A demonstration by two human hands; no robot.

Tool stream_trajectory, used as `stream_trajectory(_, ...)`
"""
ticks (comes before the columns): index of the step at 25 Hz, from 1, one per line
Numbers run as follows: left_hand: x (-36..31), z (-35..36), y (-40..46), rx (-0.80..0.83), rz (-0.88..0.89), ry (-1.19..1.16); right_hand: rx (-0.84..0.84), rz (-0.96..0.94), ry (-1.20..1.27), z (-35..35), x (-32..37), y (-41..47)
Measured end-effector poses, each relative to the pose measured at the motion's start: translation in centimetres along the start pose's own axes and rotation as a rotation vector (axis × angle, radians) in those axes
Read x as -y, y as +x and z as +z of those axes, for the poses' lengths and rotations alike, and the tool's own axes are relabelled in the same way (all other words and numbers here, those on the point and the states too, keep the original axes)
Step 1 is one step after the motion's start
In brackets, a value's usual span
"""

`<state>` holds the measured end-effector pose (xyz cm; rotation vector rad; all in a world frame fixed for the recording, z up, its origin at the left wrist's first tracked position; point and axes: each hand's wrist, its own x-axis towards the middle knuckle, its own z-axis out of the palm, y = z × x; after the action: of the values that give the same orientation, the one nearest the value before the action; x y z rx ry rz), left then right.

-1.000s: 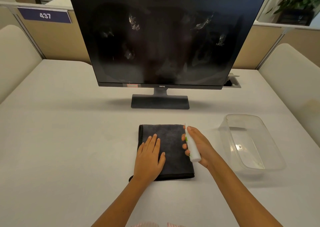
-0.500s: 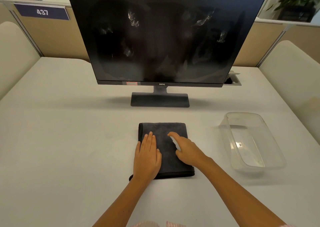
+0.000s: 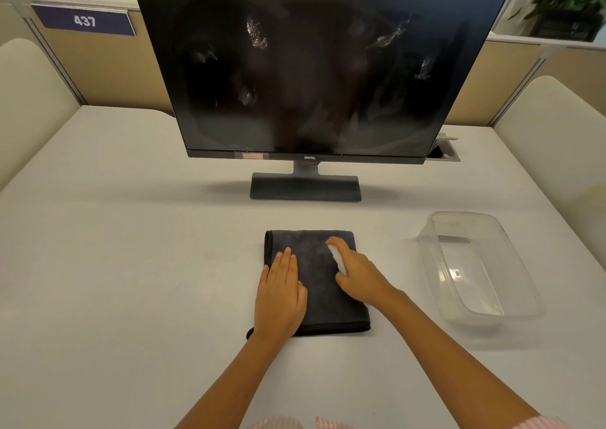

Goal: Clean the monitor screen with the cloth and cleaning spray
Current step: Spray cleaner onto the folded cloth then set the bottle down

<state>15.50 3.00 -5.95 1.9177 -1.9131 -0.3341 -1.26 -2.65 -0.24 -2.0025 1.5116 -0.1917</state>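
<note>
Head view: a person leans over a pale tabletop [image 3: 131, 264] where a dark BenQ monitor [image 3: 314, 67], its screen flecked with wet smears, stands upright on its stand at the far middle. A second ago the right hand [image 3: 360, 274] held the white spray bottle [image 3: 337, 258] just past the right edge of the cloth; it has since swung inward and now sits over the cloth's right half, fingers curled round the bottle, forefinger on top and its nozzle end pointing down and left at the fabric. The left hand [image 3: 280, 294] has stayed put, flat with straight fingers pressing the left half of the folded dark grey cloth [image 3: 314, 310]. The cloth lies square to the tabletop edge, in front of the monitor's base and well apart from it. A clear plastic tub [image 3: 511, 310] rests to the right, near the cloth but not touching. Bare tabletop stretches to the left and toward the person; low partitions and cream chair backs border the far and side edges. A blue sign [image 3: 84, 21] reading 437 hangs on the far left partition.
</note>
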Motion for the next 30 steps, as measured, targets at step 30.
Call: stream_trajectory(30, -0.1, 0.1, -0.1, 0.017, -0.014, 0.006, -0.167, 0.007, -0.056, -1.4, -1.0, 0.4)
